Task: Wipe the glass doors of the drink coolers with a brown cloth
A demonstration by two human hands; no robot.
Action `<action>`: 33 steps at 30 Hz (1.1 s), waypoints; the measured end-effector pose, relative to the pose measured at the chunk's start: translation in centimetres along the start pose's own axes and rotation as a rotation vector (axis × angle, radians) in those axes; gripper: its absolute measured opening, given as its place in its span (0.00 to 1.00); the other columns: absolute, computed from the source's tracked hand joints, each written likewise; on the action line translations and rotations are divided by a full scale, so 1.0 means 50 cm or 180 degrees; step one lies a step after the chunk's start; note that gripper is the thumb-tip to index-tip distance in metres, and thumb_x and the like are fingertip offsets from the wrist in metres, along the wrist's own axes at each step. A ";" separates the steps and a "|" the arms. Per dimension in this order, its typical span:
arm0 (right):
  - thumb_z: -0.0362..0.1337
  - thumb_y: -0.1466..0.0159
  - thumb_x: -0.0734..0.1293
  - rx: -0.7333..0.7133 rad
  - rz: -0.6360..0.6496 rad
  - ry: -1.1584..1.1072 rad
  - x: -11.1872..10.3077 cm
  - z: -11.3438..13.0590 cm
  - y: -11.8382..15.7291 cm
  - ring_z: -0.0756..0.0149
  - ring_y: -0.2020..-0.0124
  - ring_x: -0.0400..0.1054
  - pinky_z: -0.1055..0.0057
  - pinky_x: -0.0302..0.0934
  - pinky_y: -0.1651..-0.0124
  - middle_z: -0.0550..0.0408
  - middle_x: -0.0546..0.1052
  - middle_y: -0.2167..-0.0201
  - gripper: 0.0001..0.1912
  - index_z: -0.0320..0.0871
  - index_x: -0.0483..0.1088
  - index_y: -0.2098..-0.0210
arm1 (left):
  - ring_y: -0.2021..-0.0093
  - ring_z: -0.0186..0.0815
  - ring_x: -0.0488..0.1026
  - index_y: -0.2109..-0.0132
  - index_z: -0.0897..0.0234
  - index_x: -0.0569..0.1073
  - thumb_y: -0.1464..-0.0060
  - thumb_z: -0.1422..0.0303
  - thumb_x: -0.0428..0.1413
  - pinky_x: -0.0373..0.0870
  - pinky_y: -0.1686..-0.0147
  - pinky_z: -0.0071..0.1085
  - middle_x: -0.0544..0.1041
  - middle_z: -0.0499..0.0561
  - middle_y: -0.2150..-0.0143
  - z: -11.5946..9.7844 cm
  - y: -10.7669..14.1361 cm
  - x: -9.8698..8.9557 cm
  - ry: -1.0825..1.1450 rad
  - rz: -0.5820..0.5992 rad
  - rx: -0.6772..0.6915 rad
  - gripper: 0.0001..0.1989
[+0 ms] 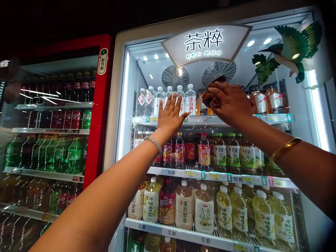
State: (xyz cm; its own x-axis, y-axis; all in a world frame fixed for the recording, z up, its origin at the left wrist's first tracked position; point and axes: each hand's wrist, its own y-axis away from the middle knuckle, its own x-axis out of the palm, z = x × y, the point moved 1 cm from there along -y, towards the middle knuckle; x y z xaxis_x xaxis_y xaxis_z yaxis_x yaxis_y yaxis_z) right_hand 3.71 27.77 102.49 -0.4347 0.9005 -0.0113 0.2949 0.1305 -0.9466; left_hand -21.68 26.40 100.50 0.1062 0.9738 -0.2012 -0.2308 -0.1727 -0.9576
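Note:
My left hand (172, 115) is raised with its fingers spread, flat at the glass door (252, 77) of a lit drinks fridge. A pale bangle (154, 145) circles that wrist. Level with it, on the right, my right hand (233, 103) is closed around a dark brown cloth (213, 94) held up against the door. A gold bangle (285, 148) sits on my right forearm. Behind the left fingers, through the glass, stand clear water bottles (190, 99). Amber bottles (258, 99) are partly hidden behind my right hand.
A fan-shaped lit sign (206, 45) tops the door, with a bird decoration (296, 52) at its right. Lower shelves hold tea bottles (183, 206) in rows. To the left stands a red-framed fridge (98, 115) stocked with soda bottles (75, 155).

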 end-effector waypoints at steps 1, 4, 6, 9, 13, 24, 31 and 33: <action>0.45 0.28 0.60 0.0077 -0.0066 0.0025 -0.002 -0.007 0.020 0.45 0.28 0.58 0.38 0.44 0.24 0.49 0.66 0.28 0.27 0.48 0.66 0.32 | 0.18 0.41 0.34 0.21 0.51 0.43 0.36 0.37 0.34 0.23 0.21 0.52 0.40 0.49 0.18 0.000 0.000 0.002 0.0012 -0.0006 -0.0013 0.44; 0.44 0.28 0.59 -0.0099 -0.0093 0.0098 0.001 0.006 0.075 0.46 0.27 0.56 0.40 0.44 0.23 0.49 0.65 0.28 0.26 0.46 0.68 0.33 | 0.18 0.43 0.32 0.21 0.53 0.44 0.38 0.35 0.34 0.22 0.22 0.52 0.39 0.50 0.17 -0.006 0.000 0.003 0.0007 0.0034 -0.0084 0.46; 0.44 0.27 0.58 -0.0475 0.0005 0.0074 0.008 0.025 0.078 0.48 0.26 0.55 0.42 0.44 0.23 0.52 0.65 0.27 0.25 0.48 0.67 0.33 | 0.18 0.44 0.32 0.21 0.55 0.44 0.38 0.35 0.33 0.22 0.22 0.53 0.38 0.53 0.17 -0.020 -0.002 0.000 -0.0023 0.0091 -0.0168 0.47; 0.44 0.26 0.57 -0.0728 0.0036 -0.0018 0.011 0.019 0.028 0.50 0.27 0.57 0.42 0.44 0.23 0.54 0.66 0.28 0.24 0.51 0.68 0.34 | 0.18 0.44 0.33 0.21 0.54 0.44 0.37 0.36 0.31 0.24 0.22 0.54 0.38 0.53 0.17 -0.055 -0.013 -0.005 -0.0057 0.0206 -0.0185 0.46; 0.46 0.29 0.62 -0.0161 -0.0132 -0.0186 -0.008 -0.064 -0.019 0.48 0.31 0.62 0.44 0.52 0.26 0.51 0.69 0.31 0.25 0.50 0.68 0.34 | 0.18 0.42 0.34 0.21 0.49 0.46 0.36 0.37 0.33 0.27 0.21 0.53 0.40 0.48 0.17 -0.108 -0.032 -0.006 -0.0104 0.0274 -0.0173 0.43; 0.47 0.28 0.61 -0.0897 0.0045 0.0074 -0.020 -0.073 0.070 0.47 0.28 0.59 0.42 0.48 0.25 0.50 0.68 0.30 0.25 0.49 0.68 0.34 | 0.18 0.40 0.35 0.21 0.61 0.44 0.31 0.42 0.31 0.28 0.21 0.51 0.41 0.54 0.18 -0.236 -0.047 0.014 -0.0147 0.0243 -0.0070 0.42; 0.46 0.29 0.62 -0.0154 -0.0271 -0.0002 -0.062 -0.207 0.072 0.47 0.33 0.64 0.47 0.58 0.30 0.47 0.69 0.32 0.26 0.48 0.67 0.34 | 0.19 0.38 0.33 0.21 0.60 0.44 0.33 0.39 0.36 0.28 0.20 0.47 0.39 0.50 0.18 -0.288 -0.061 0.022 -0.0041 0.0209 -0.0041 0.44; 0.45 0.30 0.62 -0.0094 -0.0314 0.0083 -0.063 -0.207 0.118 0.46 0.32 0.63 0.45 0.55 0.28 0.46 0.69 0.31 0.26 0.47 0.67 0.34 | 0.19 0.38 0.33 0.21 0.59 0.43 0.33 0.40 0.36 0.28 0.20 0.48 0.40 0.50 0.18 -0.292 -0.055 0.031 -0.0054 0.0214 -0.0012 0.43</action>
State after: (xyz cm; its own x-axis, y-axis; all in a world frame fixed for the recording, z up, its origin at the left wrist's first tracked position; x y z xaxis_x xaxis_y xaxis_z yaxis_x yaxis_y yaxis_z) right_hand 15.62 30.01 100.27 -0.4407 0.8931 0.0902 0.2768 0.2308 -0.9328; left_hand -6.79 26.20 99.80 0.0743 0.9623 -0.2617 -0.2331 -0.2384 -0.9428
